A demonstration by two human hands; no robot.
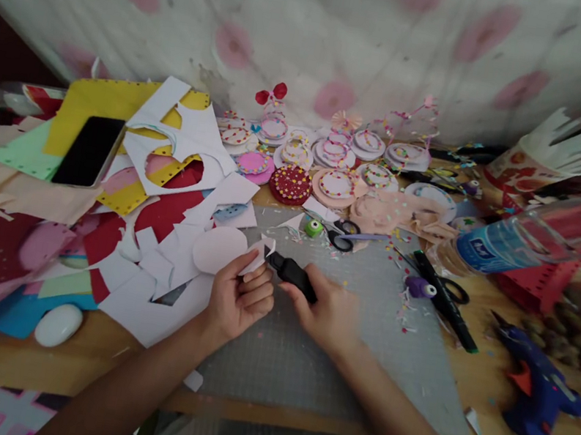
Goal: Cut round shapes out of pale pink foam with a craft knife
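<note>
Working over grey cutting mat point(347, 346), paper offcuts point(153, 239) crowding its left edge, decorated discs point(333, 161) lining the far side. Lying right of mat: blue glue gun point(540, 389), black scissors point(442, 295). Left hand point(240, 298) curling closed, pinching small white paper piece point(259, 253). Right hand point(327, 313) gripping black tool point(292, 273), fingers wrapped shut, tip touching the paper above mat's near-left part.

Left hand point(239, 299) pinches small white paper piece point(257, 255) over grey cutting mat point(301, 353). Right hand point(327, 311) closed around black punch tool point(292, 273), tip touching paper. Scissors point(341, 237) at 12 o'clock of hands. Blue glue gun point(537, 389) at 3 o'clock on desk point(78, 356). Phone point(88, 150) at 10 o'clock, on paper scraps point(155, 225).
</note>
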